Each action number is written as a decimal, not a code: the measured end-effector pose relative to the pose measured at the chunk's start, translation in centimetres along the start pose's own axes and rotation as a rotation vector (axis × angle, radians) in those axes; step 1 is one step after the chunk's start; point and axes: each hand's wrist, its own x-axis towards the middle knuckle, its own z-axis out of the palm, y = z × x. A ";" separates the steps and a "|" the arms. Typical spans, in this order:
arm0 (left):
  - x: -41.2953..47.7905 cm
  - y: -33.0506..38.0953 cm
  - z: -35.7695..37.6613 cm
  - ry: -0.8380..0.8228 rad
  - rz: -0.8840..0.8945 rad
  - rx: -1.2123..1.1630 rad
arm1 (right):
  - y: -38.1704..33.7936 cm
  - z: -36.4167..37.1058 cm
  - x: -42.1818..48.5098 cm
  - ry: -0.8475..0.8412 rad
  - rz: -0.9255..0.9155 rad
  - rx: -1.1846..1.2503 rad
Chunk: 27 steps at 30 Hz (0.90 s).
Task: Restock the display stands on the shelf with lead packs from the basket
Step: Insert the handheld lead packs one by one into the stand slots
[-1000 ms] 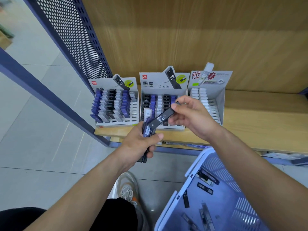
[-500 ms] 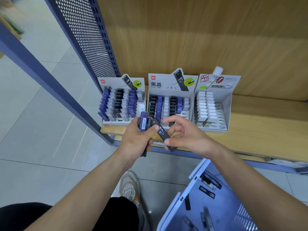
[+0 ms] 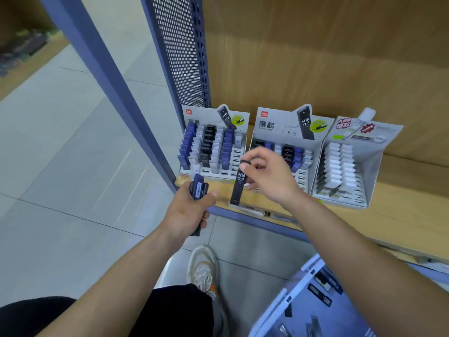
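Pack (image 3: 239, 186), black HB 0.7 — hanging upright from right hand (image 3: 269, 177) fingertip pinch, over shelf (image 3: 401, 215) front edge, before middle stand (image 3: 279, 124). Left hand (image 3: 187, 212) gripping spare packs (image 3: 198, 189). Possibly risking slipping from so light a pinch — dropping off the edge.

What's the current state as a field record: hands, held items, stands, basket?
left hand: grips bundle of lead packs, blue one in front
right hand: pinches black HB 0.7 pack by its top, hanging near upright over the shelf edge
left stand, middle stand: blue, black, grey packs
right stand: white packs
basket: lower right, loose packs inside
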 end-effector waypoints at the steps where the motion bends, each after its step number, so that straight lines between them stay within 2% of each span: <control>1: 0.1 -0.2 -0.6 0.011 -0.007 -0.006 | -0.4 1.0 0.9 0.012 -0.020 -0.038; 7: 0.8 -0.4 -3.0 0.092 -0.038 -0.063 | -1.4 5.8 6.0 0.039 -0.223 -0.313; 13: 1.3 0.2 -3.0 0.091 -0.028 -0.082 | -0.4 7.6 8.2 0.074 -0.292 -0.456; 27: 1.6 0.1 -3.0 0.091 -0.038 -0.085 | 1.0 8.3 8.3 0.081 -0.380 -0.502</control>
